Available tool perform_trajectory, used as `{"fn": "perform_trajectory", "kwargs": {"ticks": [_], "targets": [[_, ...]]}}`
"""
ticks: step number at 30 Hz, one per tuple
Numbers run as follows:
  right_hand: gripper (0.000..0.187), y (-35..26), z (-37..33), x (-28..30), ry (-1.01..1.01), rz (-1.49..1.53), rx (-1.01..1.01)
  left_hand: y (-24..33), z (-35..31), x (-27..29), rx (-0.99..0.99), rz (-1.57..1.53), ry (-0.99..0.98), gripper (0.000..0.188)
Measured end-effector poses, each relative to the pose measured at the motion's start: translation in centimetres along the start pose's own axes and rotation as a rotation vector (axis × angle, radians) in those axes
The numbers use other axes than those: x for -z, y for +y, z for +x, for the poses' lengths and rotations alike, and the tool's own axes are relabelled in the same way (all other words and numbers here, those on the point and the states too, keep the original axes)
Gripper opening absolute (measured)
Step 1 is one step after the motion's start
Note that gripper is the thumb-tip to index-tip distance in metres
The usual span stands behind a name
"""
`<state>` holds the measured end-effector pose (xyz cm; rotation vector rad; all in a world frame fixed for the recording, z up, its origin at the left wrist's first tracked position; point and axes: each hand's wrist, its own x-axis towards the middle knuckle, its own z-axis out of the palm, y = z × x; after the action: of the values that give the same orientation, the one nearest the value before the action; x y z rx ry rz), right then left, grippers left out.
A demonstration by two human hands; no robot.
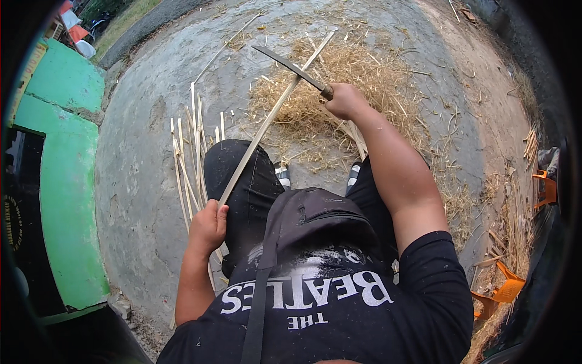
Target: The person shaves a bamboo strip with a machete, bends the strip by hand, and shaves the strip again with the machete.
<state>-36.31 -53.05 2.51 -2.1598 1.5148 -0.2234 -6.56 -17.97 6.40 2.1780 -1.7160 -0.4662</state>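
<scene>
My left hand [208, 227] is closed round the near end of a long, pale bamboo strip [267, 123], which slants up and away to the right over my left knee. In my closed right hand [347, 102] is the wooden handle of a machete [284, 61]. Its dark blade points to the far left and crosses the strip near the strip's far end. Whether the edge bites into the strip I cannot tell. A heap of curly shavings [357, 85] lies on the ground beyond and beneath my right hand.
Several cut bamboo strips [197, 145] lie left of my left knee on the grey concrete ground [142, 176]. A green wall [66, 200] stands at the left. Orange plastic pieces [508, 284] and more strips lie along the right. A black bag [321, 212] rests on my lap.
</scene>
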Motion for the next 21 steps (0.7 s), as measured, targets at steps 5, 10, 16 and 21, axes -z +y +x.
{"fn": "perform_trajectory", "kwargs": {"ticks": [5,10,16,21], "targets": [[0.015,-5.9,-4.1,-0.8,-0.019,0.071,0.335,0.2,-0.1,-0.6,0.007,-0.067,0.011,0.032],[0.027,-0.5,0.2,-1.1,-0.021,0.274,0.026,-0.2,-0.1,-0.9,-0.063,-0.114,0.058,0.032],[0.031,-1.7,-0.9,-0.5,0.038,-0.012,0.113,-0.2,-0.1,-0.3,-0.007,-0.033,0.001,0.034],[0.013,-7.0,-4.5,-0.9,-0.036,-0.277,0.562,0.1,-0.2,-0.6,-0.005,-0.083,0.024,0.034]]}}
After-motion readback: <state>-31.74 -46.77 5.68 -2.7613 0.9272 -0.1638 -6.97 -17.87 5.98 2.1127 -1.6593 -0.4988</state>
